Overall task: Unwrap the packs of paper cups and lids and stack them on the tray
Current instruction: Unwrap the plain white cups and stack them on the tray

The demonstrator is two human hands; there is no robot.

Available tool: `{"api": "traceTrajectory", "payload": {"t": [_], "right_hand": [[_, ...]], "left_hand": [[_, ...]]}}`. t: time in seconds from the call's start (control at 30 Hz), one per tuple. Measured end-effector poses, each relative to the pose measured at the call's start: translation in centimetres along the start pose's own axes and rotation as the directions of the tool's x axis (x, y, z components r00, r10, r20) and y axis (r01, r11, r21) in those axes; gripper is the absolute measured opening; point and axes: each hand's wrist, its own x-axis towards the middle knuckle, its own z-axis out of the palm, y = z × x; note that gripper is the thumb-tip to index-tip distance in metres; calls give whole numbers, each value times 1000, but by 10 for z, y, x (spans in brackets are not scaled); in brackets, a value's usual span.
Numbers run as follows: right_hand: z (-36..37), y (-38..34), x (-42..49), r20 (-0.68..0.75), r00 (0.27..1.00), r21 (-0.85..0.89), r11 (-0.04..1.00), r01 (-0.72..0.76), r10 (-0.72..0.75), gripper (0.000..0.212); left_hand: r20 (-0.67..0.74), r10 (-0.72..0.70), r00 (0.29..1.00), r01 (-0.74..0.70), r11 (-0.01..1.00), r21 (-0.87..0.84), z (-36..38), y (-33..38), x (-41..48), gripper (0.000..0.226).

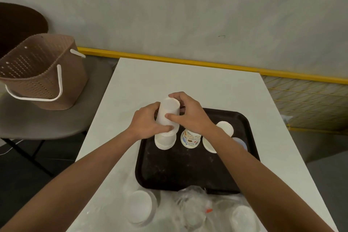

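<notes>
While the white table (188, 81) is stretching away toward a grey wall, you are leaning over it with both forearms reaching in from the near edge. To your left, a brown perforated basket (39, 69) with white handles is sitting on a grey chair seat (33, 118). A dark tray (188, 171) is lying on the table's near half, and crumpled clear wrapping (190, 205) is spilling over its near rim, with white lids (140, 207) just beside it on the left. You are closing your left hand (146, 120) around the side of an upside-down stack of white cups (166, 118) at the tray's far left corner, while your right hand (190, 113) is curling its fingers over the stack's top, thumb pressing its front. A printed cup (190, 138) is standing inverted just right of the stack, and white lids or cup bases, you cannot tell which, are showing beyond your right wrist.
</notes>
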Motion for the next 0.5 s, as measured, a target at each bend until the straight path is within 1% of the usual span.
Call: {"api": "traceTrajectory", "payload": {"t": [0.13, 0.23, 0.5], "right_hand": [[9, 13, -5, 11, 1000, 12, 1000, 5, -5, 51], [17, 22, -8, 20, 1000, -48, 999, -4, 5, 47], [29, 33, -15, 67, 997, -140, 990, -19, 29, 48]], "left_hand": [[27, -9, 1000, 9, 1000, 8, 10, -9, -3, 78], [41, -10, 999, 9, 1000, 16, 17, -18, -6, 77], [37, -5, 999, 4, 1000, 27, 34, -36, -10, 74]]}}
